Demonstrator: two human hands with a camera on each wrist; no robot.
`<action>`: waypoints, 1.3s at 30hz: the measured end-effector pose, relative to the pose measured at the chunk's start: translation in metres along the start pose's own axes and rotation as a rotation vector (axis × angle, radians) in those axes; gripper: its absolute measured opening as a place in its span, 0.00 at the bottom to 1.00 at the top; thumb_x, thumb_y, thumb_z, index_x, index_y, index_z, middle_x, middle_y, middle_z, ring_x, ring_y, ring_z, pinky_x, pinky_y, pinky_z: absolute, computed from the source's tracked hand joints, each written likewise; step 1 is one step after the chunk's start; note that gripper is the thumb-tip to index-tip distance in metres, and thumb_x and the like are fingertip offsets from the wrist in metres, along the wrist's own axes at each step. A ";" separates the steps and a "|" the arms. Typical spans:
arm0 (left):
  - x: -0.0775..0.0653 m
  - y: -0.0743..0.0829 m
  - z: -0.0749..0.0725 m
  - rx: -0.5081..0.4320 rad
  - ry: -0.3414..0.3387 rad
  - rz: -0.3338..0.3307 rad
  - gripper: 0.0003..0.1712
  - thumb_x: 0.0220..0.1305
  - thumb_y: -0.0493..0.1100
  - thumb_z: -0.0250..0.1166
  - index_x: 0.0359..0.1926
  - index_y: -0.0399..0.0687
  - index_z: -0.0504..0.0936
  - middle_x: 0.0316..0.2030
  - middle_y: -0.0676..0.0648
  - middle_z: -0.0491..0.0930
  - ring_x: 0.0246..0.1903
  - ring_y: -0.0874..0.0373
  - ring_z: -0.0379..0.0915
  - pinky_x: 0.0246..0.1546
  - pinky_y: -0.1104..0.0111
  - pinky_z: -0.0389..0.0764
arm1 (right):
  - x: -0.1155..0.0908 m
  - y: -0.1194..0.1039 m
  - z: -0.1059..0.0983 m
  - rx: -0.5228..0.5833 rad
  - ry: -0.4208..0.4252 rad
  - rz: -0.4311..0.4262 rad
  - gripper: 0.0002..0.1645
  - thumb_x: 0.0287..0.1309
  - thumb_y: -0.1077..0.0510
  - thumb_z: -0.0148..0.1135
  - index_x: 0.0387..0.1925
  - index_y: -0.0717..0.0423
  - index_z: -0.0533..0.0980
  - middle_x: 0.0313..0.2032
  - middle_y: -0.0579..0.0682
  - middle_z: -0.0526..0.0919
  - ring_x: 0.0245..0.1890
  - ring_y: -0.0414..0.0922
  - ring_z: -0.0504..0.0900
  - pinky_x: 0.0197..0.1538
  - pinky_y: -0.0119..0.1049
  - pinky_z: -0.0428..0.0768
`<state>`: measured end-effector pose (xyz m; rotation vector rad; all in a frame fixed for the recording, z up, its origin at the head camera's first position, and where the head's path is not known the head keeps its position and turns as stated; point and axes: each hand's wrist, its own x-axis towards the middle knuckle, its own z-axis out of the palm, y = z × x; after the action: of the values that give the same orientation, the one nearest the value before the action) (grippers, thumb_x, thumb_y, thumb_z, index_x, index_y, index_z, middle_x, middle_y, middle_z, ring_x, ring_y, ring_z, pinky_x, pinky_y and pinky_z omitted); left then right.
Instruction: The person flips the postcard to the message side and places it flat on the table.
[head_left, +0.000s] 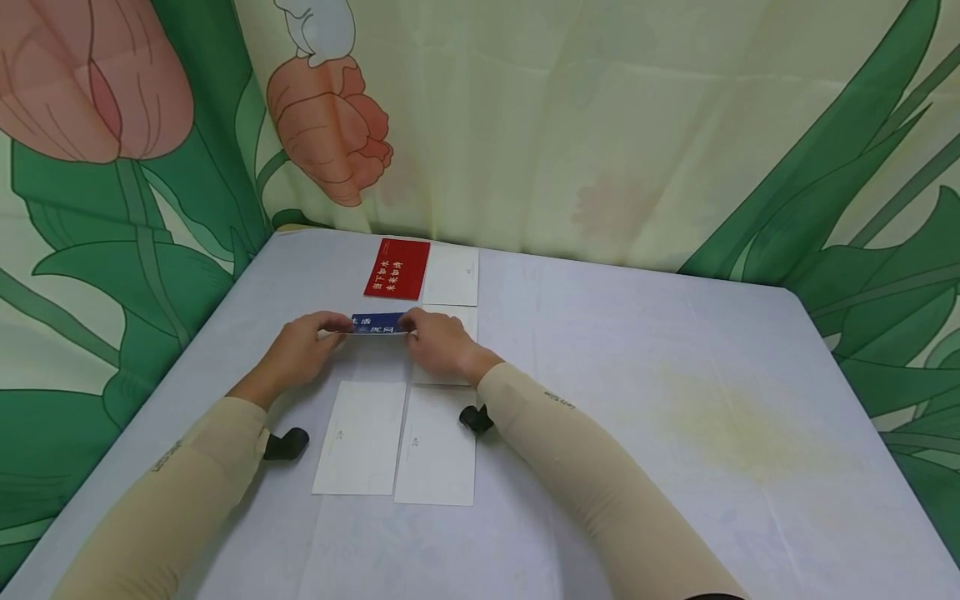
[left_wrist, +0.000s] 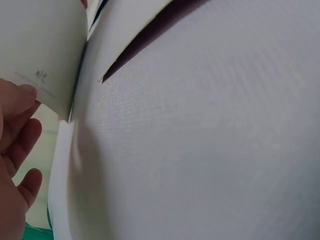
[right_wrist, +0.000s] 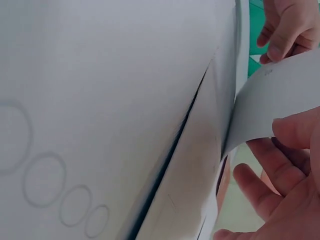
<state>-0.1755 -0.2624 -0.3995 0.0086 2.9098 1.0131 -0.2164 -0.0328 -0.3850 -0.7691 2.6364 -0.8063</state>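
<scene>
Blue card (head_left: 378, 323): held up off the white tabletop (head_left: 637, 500), in the gap between your two hands. Your left hand (head_left: 306, 346) pinches its left edge and your right hand (head_left: 444, 342) its right edge, thumb against fingers on both sides. In each wrist view the thumb lies on the white face, with other fingers free of the card.

Orientation: the printed blue face is turned up to the head camera, the white face to your wrist cameras. From the head it shows as a thin strip running left to right, tilted and strongly foreshortened; you cannot tell there which side is the long one. The right wrist view shows the card bowed. The small logo on the white face sits close by your left thumb.

Position: nearer you than the red card (head_left: 397, 268), beyond the near-left white card (head_left: 360, 437) and near-right white card (head_left: 435, 446), whose long axes point away from you. A middle white card (head_left: 453, 315) lies partly under your right hand's outline; a far white card (head_left: 452, 275) lies right beside the red one.
</scene>
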 end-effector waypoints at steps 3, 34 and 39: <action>-0.001 0.003 0.000 -0.007 0.029 -0.007 0.17 0.73 0.36 0.58 0.60 0.37 0.76 0.57 0.35 0.78 0.65 0.37 0.63 0.66 0.41 0.62 | 0.000 -0.001 -0.002 0.037 0.028 0.012 0.21 0.73 0.57 0.53 0.64 0.54 0.71 0.56 0.49 0.80 0.51 0.45 0.75 0.56 0.39 0.75; -0.013 0.016 -0.003 -0.207 0.332 0.081 0.18 0.73 0.36 0.60 0.60 0.37 0.74 0.49 0.37 0.79 0.50 0.44 0.77 0.54 0.52 0.78 | -0.005 -0.005 -0.005 0.415 0.304 -0.011 0.20 0.71 0.61 0.56 0.61 0.59 0.66 0.47 0.52 0.81 0.45 0.45 0.82 0.42 0.32 0.83; -0.016 0.018 -0.004 -0.187 0.319 0.071 0.17 0.72 0.36 0.60 0.59 0.36 0.76 0.55 0.37 0.75 0.50 0.43 0.78 0.50 0.51 0.81 | -0.003 -0.003 -0.004 0.381 0.367 -0.073 0.18 0.69 0.63 0.55 0.59 0.60 0.70 0.51 0.53 0.78 0.43 0.45 0.83 0.43 0.31 0.82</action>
<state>-0.1599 -0.2511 -0.3844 -0.0656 3.0967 1.4148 -0.2142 -0.0316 -0.3796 -0.6640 2.6337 -1.5433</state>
